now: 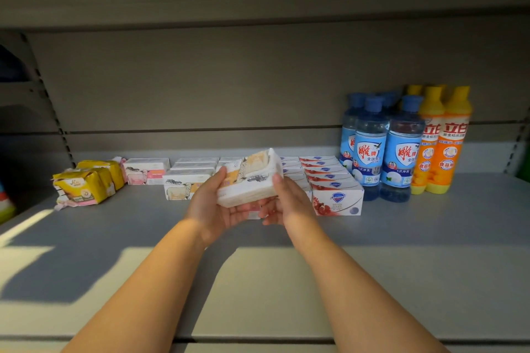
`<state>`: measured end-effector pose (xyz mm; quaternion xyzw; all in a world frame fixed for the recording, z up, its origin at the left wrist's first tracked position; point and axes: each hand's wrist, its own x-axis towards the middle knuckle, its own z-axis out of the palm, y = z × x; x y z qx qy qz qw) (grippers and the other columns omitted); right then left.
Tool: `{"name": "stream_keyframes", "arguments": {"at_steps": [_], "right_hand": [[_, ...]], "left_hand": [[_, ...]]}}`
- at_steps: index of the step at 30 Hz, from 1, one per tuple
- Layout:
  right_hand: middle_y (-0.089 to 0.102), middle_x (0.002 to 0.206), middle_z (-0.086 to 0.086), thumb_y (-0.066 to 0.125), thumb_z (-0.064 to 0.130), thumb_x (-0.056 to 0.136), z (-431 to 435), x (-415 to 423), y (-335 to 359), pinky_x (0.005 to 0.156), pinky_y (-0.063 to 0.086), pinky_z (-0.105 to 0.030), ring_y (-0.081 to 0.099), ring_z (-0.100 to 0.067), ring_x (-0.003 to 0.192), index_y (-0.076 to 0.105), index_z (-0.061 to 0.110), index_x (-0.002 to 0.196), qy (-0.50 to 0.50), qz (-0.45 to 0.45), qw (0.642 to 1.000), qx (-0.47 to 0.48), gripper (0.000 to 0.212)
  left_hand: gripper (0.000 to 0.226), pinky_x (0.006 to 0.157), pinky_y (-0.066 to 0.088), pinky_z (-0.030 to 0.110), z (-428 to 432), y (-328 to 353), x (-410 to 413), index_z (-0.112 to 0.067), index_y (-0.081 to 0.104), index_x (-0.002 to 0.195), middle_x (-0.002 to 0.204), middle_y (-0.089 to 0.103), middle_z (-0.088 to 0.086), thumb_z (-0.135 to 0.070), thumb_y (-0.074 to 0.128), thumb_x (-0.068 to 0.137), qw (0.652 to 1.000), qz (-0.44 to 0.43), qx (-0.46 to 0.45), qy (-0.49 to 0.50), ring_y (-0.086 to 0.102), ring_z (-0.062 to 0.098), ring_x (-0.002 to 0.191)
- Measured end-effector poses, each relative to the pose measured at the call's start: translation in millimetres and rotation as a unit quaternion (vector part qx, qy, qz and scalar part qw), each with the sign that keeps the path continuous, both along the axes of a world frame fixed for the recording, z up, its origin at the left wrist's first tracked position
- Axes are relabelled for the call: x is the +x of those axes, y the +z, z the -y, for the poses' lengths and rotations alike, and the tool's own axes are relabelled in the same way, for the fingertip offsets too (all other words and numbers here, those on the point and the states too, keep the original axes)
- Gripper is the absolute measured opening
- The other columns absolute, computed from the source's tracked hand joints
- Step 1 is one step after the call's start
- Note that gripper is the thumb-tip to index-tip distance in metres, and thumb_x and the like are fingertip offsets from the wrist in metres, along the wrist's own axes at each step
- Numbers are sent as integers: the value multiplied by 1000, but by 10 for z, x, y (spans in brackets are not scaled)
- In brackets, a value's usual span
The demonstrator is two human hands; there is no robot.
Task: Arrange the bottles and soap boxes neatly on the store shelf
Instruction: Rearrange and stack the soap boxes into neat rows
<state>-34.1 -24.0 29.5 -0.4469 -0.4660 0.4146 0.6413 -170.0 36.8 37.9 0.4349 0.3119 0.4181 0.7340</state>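
Two bare hands hold a small stack of white cardboard soap boxes [249,179] above the flat grey metal shelf [286,281], the left hand [213,206] under its left end, the right hand [282,200] at its right end. Behind the stack, along the back of the shelf, lie rows of goods. At far left sit yellow plastic-wrapped soap packs [89,182]; right of them a white box with pink print [144,171], then stacked white boxes printed with a sheep [187,180]. Right of the hands stand rows of white-and-red soap boxes [334,186]. Next to these rise blue-capped clear plastic bottles [384,149], with yellow-and-orange plastic bottles [443,140] at far right, just beside them.
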Motion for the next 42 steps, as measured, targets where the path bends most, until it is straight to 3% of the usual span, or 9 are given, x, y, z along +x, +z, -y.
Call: {"name": "stream_keyframes", "arguments": {"at_steps": [6,12,16,22,27,30,35,38,42], "right_hand": [[56,111,6,82,17,69,28,-28,-65,75,45,-7,55,3,97,55,25,115,-81,188,970,127,54],[67,107,14,80,33,62,-4,9,-94,80,48,-11,61,2,98,56,33,109,-83,133,981,114,53],[63,102,27,81,21,59,-43,19,-143,78,52,-18,62,3,97,47,41,113,-70,82,987,122,67],[57,113,30,86,32,49,-58,30,-185,80,50,-12,55,15,99,41,48,122,-67,136,985,79,87],[62,100,32,86,28,57,-90,45,-217,77,50,-13,61,11,88,39,48,116,-48,183,982,14,78],[64,106,19,86,31,55,-115,68,-228,89,50,-25,62,0,97,45,39,122,-30,161,987,5,79],[63,82,34,83,35,44,-82,30,-158,65,41,-2,56,20,77,51,40,91,-118,178,974,72,57],[55,101,27,83,11,53,-88,93,-155,78,36,1,51,20,93,48,39,93,-208,177,947,169,61],[43,124,16,72,-6,65,-102,169,-120,98,35,-11,47,-12,117,52,16,100,-309,173,898,262,46]], "left_hand": [[47,33,41,16,-11,9,-86,-4,70,76,56,57,9,-44,46,82,968,-8,-177,-177,51,15,34],[50,34,41,15,17,-65,-15,-4,71,70,53,56,10,-46,43,75,955,-104,-142,-239,53,16,38],[39,39,47,18,38,-35,26,-8,70,79,62,62,9,-44,57,72,981,-32,-120,-149,58,17,44],[28,51,54,29,8,64,-16,-7,63,100,92,71,11,-30,64,84,995,26,53,76,71,21,73],[19,54,53,21,80,116,-24,-26,61,87,76,68,-2,-15,74,79,921,-82,258,279,67,12,66],[44,60,52,14,201,63,13,-32,59,90,78,68,-14,-3,83,67,873,-97,401,260,64,-1,69],[61,81,43,5,326,18,12,-34,54,101,96,60,-20,-18,84,50,768,-122,574,257,56,-14,92],[64,89,42,12,316,39,-16,-21,56,106,105,58,-11,-28,87,51,713,-148,638,251,54,-7,100],[74,101,34,13,318,52,40,-37,54,113,127,45,-9,-36,88,48,763,-199,593,166,43,3,122]]}}
